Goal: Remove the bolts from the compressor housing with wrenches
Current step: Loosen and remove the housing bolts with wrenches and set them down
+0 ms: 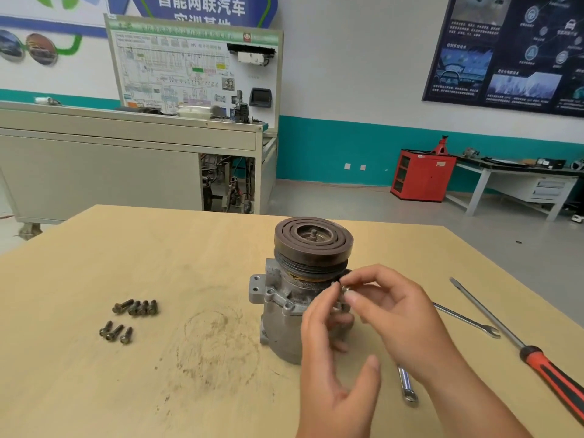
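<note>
The loose bolts (139, 308) lie in two small heaps at the left of the table (205, 248), well apart from the work. They are round and could roll if the table is knocked.

The compressor stands on end near the middle of the table, with its heavy pulley (313, 238) on top. It looks top-heavy, so a sideways tug at the housing (278, 324) could tip it.

The left hand (328, 374) reaches to the right side of the housing with fingers bent and thumb held wide. I cannot tell whether it steadies the housing or only touches it.

The right hand (401, 317) pinches a small shiny bolt (345, 289) between thumb and forefinger, just under the pulley. If the bolt is greasy it may slip from that pinch and drop behind the housing.

The short wrench (407, 387), the long wrench (467, 320) and the screwdriver (543, 361) lie at the right, near the forearm, and a careless sweep could push them off.

The housing is dull grey cast metal, grimy, with mounting ears and empty bolt holes on its flange. The pulley is dark brown and ringed.
</note>
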### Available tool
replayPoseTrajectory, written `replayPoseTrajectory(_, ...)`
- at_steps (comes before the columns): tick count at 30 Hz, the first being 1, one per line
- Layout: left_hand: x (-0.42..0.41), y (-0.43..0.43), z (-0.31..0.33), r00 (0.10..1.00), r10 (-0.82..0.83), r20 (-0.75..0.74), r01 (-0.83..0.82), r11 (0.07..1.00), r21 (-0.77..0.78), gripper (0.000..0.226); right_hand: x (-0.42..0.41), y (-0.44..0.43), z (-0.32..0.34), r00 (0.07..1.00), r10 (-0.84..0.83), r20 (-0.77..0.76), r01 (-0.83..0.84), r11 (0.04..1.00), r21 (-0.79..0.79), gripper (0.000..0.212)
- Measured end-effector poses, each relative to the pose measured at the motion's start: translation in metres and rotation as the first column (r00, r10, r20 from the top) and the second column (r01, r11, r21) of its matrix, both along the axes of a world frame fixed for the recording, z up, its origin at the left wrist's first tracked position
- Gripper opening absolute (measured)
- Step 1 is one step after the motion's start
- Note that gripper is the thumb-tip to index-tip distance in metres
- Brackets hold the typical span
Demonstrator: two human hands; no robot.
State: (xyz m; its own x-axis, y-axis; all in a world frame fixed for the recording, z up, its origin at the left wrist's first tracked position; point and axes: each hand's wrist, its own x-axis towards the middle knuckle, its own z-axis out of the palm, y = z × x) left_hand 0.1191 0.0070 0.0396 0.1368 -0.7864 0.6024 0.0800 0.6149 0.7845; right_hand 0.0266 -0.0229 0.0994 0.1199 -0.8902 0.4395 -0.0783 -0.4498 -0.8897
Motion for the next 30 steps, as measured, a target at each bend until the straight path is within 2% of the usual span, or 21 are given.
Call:
replayPoseTrajectory(3, 0.032, 0.006, -0.027, 0.971, 0.170, -0.165, -0.170, 0.985, 0.015, 0.073, 0.050, 0.015, -0.020, 0.994, 0.111, 0.016, -0.112, 0.994, 0.021, 0.024)
replayPoseTrajectory(6, 0.068, 0.004, -0.043, 0.857, 0.339, -0.387, -0.301, 0.941, 0.156, 0.071, 0.111, 0.005, -0.042, 0.985, 0.131, -0.116, -0.126, 0.991, 0.054, 0.036)
replayPoseTrajectory(7, 0.082, 0.002, -0.046, 0.815, 0.380, -0.438, -0.318, 0.924, 0.210, 0.065, 0.133, -0.002, -0.048, 0.975, 0.141, -0.174, -0.131, 0.989, 0.066, 0.036)
replayPoseTrajectory(10, 0.132, -0.005, -0.059, 0.693, 0.505, -0.515, -0.309, 0.853, 0.420, 0.044, 0.197, -0.024, -0.066, 0.919, 0.176, -0.354, -0.156, 0.984, 0.085, 0.010)
replayPoseTrajectory(13, 0.180, -0.009, -0.060, 0.529, 0.554, -0.643, -0.259, 0.827, 0.500, 0.033, 0.249, -0.045, -0.082, 0.832, 0.185, -0.523, -0.188, 0.981, 0.049, 0.013)
replayPoseTrajectory(14, 0.195, -0.011, -0.062, 0.544, 0.614, -0.572, -0.332, 0.783, 0.526, 0.036, 0.260, -0.051, -0.086, 0.796, 0.165, -0.582, -0.179, 0.983, 0.035, 0.015)
replayPoseTrajectory(15, 0.206, -0.009, -0.060, 0.609, 0.687, -0.397, -0.435, 0.708, 0.556, 0.040, 0.267, -0.057, -0.090, 0.765, 0.129, -0.631, -0.150, 0.988, 0.020, 0.015)
replayPoseTrajectory(16, 0.211, -0.005, -0.059, 0.676, 0.661, -0.327, -0.425, 0.711, 0.560, 0.044, 0.270, -0.064, -0.094, 0.744, 0.087, -0.663, -0.109, 0.994, 0.009, 0.016)
replayPoseTrajectory(17, 0.213, -0.008, -0.057, 0.688, 0.611, -0.391, -0.344, 0.750, 0.565, 0.048, 0.270, -0.070, -0.097, 0.729, 0.054, -0.682, -0.070, 0.998, 0.005, 0.016)
replayPoseTrajectory(19, 0.218, -0.014, -0.056, 0.587, 0.576, -0.569, -0.194, 0.783, 0.591, 0.051, 0.267, -0.082, -0.104, 0.699, 0.018, -0.714, -0.019, 1.000, 0.007, 0.015)
replayPoseTrajectory(21, 0.217, -0.018, -0.057, 0.539, 0.565, -0.625, -0.120, 0.786, 0.606, 0.052, 0.264, -0.087, -0.107, 0.669, 0.025, -0.743, -0.010, 1.000, 0.024, 0.016)
replayPoseTrajectory(23, 0.216, -0.019, -0.051, 0.536, 0.561, -0.631, -0.080, 0.778, 0.623, 0.054, 0.266, -0.087, -0.107, 0.662, 0.050, -0.748, -0.020, 0.999, 0.050, 0.017)
replayPoseTrajectory(26, 0.207, -0.022, -0.044, 0.428, 0.483, -0.764, 0.039, 0.834, 0.550, 0.052, 0.262, -0.079, -0.097, 0.652, 0.082, -0.754, -0.032, 0.996, 0.080, 0.026)
replayPoseTrajectory(27, 0.203, -0.021, -0.042, 0.420, 0.469, -0.777, 0.045, 0.845, 0.534, 0.049, 0.257, -0.075, -0.091, 0.651, 0.078, -0.755, -0.034, 0.997, 0.073, 0.030)
replayPoseTrajectory(29, 0.190, -0.018, -0.037, 0.473, 0.469, -0.746, -0.033, 0.856, 0.516, 0.038, 0.240, -0.059, -0.074, 0.728, 0.063, -0.683, -0.062, 0.998, 0.026, 0.030)
replayPoseTrajectory(30, 0.180, -0.017, -0.034, 0.508, 0.470, -0.722, -0.089, 0.862, 0.499, 0.033, 0.227, -0.047, -0.063, 0.804, 0.062, -0.591, -0.103, 0.994, -0.036, 0.028)
